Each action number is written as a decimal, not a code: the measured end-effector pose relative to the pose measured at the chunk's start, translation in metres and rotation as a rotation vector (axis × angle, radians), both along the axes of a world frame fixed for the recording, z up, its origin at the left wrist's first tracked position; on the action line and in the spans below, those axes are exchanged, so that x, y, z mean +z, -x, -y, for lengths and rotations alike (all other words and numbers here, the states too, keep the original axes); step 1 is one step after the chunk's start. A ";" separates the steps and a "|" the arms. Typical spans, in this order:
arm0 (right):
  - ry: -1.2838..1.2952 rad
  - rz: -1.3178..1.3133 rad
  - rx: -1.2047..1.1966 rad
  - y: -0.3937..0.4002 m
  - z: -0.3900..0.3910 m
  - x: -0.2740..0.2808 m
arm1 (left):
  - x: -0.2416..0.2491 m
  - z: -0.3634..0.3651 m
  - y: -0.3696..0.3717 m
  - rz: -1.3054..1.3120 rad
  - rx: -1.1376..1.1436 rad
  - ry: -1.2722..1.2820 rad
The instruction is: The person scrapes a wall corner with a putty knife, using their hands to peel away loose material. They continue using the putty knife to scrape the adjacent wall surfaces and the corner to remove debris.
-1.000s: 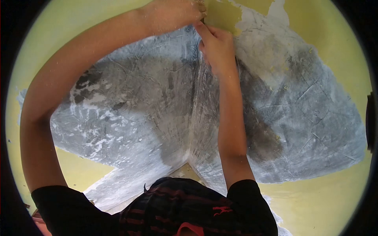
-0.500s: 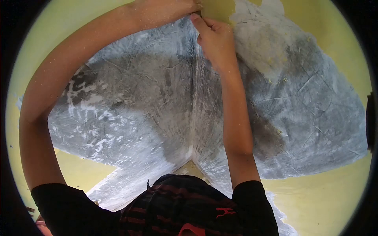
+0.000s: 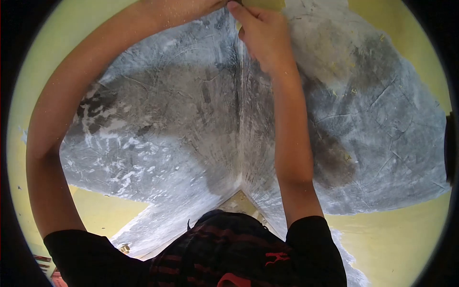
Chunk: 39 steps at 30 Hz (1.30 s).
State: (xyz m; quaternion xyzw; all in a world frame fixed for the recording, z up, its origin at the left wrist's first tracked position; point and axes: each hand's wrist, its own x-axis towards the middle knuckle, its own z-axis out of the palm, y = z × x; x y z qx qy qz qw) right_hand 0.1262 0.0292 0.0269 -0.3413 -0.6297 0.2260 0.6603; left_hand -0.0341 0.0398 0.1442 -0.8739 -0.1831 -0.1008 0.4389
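My right hand (image 3: pixel 267 36) is raised at the top of the view, close to the vertical inside corner of the wall (image 3: pixel 240 119). Its fingers are curled and the thumb points up and left, pressed against a small dark thing that is mostly hidden. My left hand (image 3: pixel 213 5) reaches over from the left and meets the right hand near the thumb tip. The upper frame edge cuts off its fingers. Bare grey, scraped plaster (image 3: pixel 158 110) covers both wall faces around the hands.
Yellow paint (image 3: pixel 401 239) borders the grey patch with ragged edges. Pale flecks and cracks mark the plaster. Below the corner, a floor patch (image 3: pixel 239 203) shows beyond my black-clad torso (image 3: pixel 215 253). A dark object (image 3: pixel 449 148) stands at the right edge.
Both hands sit higher in the view, the left now more cut off by the upper edge. The wall corner has shifted slightly right. The right hand stays closed.
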 end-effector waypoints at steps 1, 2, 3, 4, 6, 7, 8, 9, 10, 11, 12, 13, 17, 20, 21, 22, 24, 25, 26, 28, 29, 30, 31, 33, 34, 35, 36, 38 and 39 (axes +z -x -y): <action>0.039 -0.051 0.015 0.002 0.006 0.002 | 0.003 0.002 -0.002 -0.009 0.008 0.010; 0.076 -0.096 0.028 0.002 0.010 0.002 | 0.003 0.005 -0.004 -0.011 0.014 0.019; 0.074 -0.094 0.022 -0.001 0.008 -0.003 | -0.001 0.006 -0.004 -0.009 0.009 0.017; 0.024 -0.057 0.022 -0.002 0.003 -0.008 | -0.005 0.006 -0.002 -0.019 -0.004 -0.009; -0.039 -0.016 0.031 0.001 -0.006 -0.008 | -0.005 0.002 0.004 -0.025 -0.008 -0.047; 0.004 -0.030 0.037 0.006 -0.009 -0.006 | -0.003 -0.001 0.005 -0.046 -0.032 -0.098; 0.043 -0.051 0.043 0.009 -0.012 -0.002 | 0.000 -0.004 0.007 -0.074 -0.058 -0.154; 0.037 -0.060 0.047 0.010 -0.010 -0.001 | 0.001 -0.002 0.006 -0.084 -0.054 -0.160; 0.010 -0.098 0.055 0.010 -0.007 -0.003 | 0.000 0.001 0.004 -0.035 -0.069 -0.104; -0.015 -0.131 0.061 0.009 -0.003 -0.005 | -0.002 0.004 0.003 0.019 -0.084 -0.047; -0.019 -0.134 0.061 0.007 0.001 -0.006 | -0.003 0.002 0.003 0.016 -0.085 -0.051; 0.017 -0.108 0.064 0.004 0.003 -0.004 | -0.003 0.000 0.003 -0.033 -0.074 -0.061; 0.071 -0.079 0.051 0.008 -0.002 0.003 | 0.002 -0.002 0.003 -0.026 -0.050 -0.083; -0.081 -0.098 0.051 0.003 -0.005 -0.006 | 0.003 0.009 -0.004 0.003 -0.020 0.056; -0.085 -0.099 0.042 0.001 -0.003 -0.006 | 0.001 0.006 -0.005 0.002 -0.030 0.052; -0.016 -0.107 0.090 0.001 -0.001 -0.007 | -0.003 0.002 -0.003 -0.030 -0.035 -0.006; 0.050 -0.110 0.149 0.004 0.000 -0.002 | 0.001 -0.001 0.000 -0.057 -0.030 -0.067; 0.012 -0.105 0.077 0.008 0.001 0.003 | 0.009 -0.003 -0.001 -0.030 -0.015 -0.030; -0.016 -0.104 0.001 0.009 0.003 0.003 | 0.010 -0.004 -0.002 -0.008 -0.003 0.017; -0.051 -0.100 0.009 0.006 -0.001 -0.004 | 0.008 0.000 -0.003 -0.033 -0.029 0.023; -0.088 -0.088 0.026 0.005 -0.003 -0.007 | 0.007 0.002 -0.002 -0.049 -0.044 0.028; -0.093 -0.091 0.023 0.004 -0.002 -0.006 | 0.006 -0.001 0.000 -0.052 -0.047 0.022; -0.021 -0.072 0.023 0.002 -0.001 -0.006 | 0.003 -0.005 0.002 -0.062 -0.086 -0.005; 0.063 -0.053 0.038 0.005 -0.001 -0.005 | 0.002 -0.006 0.004 -0.072 -0.110 -0.022; 0.031 -0.118 0.074 0.006 -0.004 0.000 | 0.009 -0.006 0.000 -0.040 -0.078 -0.003; 0.000 -0.185 0.104 0.006 -0.004 0.002 | 0.013 -0.004 -0.004 -0.010 -0.051 0.017; 0.004 -0.192 0.098 0.006 -0.002 -0.002 | 0.014 0.001 -0.007 -0.016 -0.056 0.022; -0.016 -0.145 0.063 0.007 0.001 -0.009 | 0.013 0.012 -0.010 -0.079 0.098 0.162; -0.021 -0.148 0.060 0.006 0.000 -0.010 | 0.011 0.008 -0.008 -0.082 0.095 0.157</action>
